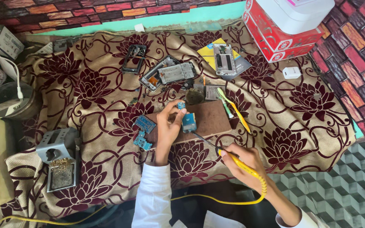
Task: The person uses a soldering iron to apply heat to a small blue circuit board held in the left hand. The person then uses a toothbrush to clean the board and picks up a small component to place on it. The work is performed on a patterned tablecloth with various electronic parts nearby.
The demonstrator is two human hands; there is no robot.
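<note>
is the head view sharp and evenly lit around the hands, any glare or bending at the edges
Head view: bright, even light with soft shadows; left hand, blue circuit board and right hand on the yellow soldering iron look fairly sharp; white box is slightly overexposed; brick-pattern wall bows with wide-angle distortion.

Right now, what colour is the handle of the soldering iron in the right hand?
Yellow, with a matching yellow cord; the soldering iron shows best in the head view.

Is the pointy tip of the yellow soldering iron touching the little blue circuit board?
Touching. The head view shows the yellow-handled soldering iron, held in the right hand, with its tip meeting the small blue circuit board's lower edge.
</note>
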